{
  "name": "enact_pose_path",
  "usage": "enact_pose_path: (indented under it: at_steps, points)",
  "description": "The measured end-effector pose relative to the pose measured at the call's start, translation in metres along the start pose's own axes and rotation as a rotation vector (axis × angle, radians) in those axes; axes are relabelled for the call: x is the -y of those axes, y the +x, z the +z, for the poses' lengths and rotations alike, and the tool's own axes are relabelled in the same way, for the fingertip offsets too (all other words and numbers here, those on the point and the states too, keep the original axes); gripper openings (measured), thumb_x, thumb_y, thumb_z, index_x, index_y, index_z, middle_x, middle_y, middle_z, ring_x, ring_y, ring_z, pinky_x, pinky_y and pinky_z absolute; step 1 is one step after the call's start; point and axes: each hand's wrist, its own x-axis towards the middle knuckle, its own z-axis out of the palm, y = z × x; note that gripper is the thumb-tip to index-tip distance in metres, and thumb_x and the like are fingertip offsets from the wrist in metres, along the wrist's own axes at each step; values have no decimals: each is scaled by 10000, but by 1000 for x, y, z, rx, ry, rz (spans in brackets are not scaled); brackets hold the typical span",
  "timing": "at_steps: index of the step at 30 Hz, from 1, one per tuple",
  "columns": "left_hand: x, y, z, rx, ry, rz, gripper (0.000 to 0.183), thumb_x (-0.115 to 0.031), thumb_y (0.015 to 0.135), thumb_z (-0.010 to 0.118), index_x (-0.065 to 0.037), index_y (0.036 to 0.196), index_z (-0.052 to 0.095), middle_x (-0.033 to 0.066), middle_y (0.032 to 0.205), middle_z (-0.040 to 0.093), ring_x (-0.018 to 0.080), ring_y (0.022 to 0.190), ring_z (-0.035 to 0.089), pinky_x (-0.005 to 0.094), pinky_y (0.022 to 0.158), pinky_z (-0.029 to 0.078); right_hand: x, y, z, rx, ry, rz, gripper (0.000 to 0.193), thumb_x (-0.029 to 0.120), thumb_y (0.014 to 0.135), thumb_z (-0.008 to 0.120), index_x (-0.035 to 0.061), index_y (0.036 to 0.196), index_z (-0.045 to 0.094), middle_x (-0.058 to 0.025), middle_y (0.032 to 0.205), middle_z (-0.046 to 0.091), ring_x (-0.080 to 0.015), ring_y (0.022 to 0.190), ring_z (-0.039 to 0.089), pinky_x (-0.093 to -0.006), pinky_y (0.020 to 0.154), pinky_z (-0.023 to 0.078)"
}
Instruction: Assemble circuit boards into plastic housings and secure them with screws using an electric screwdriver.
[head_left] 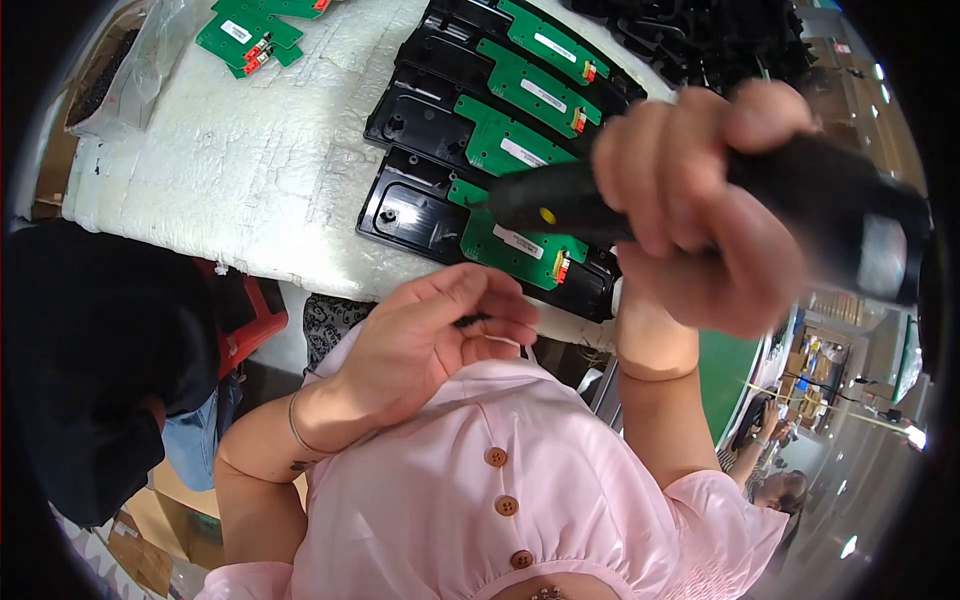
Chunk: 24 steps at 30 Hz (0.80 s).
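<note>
My right hand (700, 210) is wrapped round a black electric screwdriver (560, 200), blurred by motion. Its tapered end points left, over the nearest of several black plastic housings (415, 215). Each housing carries a green circuit board (505, 258) with a white label and a small red-and-yellow connector. The screwdriver hides part of the nearest board, and its bit is not clearly visible. Close to that housing's near edge, my left hand (440, 330) is half closed, palm up, fingers curled round small dark pieces (468, 320) too small to name.
The housings lie in a row on a white padded table (250, 180). More green boards (250, 35) lie at the far left, beside a plastic-lined box (105, 80) of small dark parts. Black parts (700, 40) are heaped at the far right. A person in dark clothing (100, 370) is at left.
</note>
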Motion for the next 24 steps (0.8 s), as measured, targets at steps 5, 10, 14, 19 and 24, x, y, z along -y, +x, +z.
enact_pose_path:
  at_steps: [5, 10, 14, 19, 24]
  points:
    - [-11, 5, 5, -72, -51, 50, 323, -284, 930, 460, -19, 1104, 518, 65, 906, 598, 97, 794, 554, 244, 750, 473, 40, -3, 0, 74, 6, 52, 264, 85, 719, 570, 77, 943, 432, 80, 555, 508, -32, 485, 490, -165, 511, 399]
    - [-8, 5, 1, -65, 62, 128, 249, -192, 900, 527, -30, 1088, 538, 49, 913, 600, 94, 800, 565, 233, 753, 482, 46, -15, 5, -51, 68, -55, 273, 81, 706, 614, 89, 870, 396, 71, 503, 522, -21, 436, 506, -136, 485, 414]
    - [-7, 6, 9, -103, 32, 117, 222, -175, 895, 533, -30, 1062, 548, 40, 913, 605, 103, 807, 582, 228, 757, 493, 49, -15, 3, -81, 100, -122, 283, 64, 693, 614, 83, 868, 394, 77, 487, 516, -10, 395, 477, -124, 460, 403]
    - [-2, 11, 3, 9, -50, 113, 199, -218, 896, 531, -46, 993, 558, 35, 892, 606, 111, 807, 585, 234, 747, 497, 51, -14, -10, 168, 170, -204, 337, 71, 689, 622, 68, 907, 365, 75, 494, 521, -17, 424, 497, -147, 495, 435]
    - [3, 12, 9, 7, -90, 107, 190, -260, 896, 531, -77, 933, 562, 15, 857, 599, 102, 784, 578, 217, 711, 487, 77, -30, -12, 83, -49, -15, 347, 73, 683, 666, 70, 893, 390, 50, 529, 549, -36, 469, 532, -155, 520, 464]
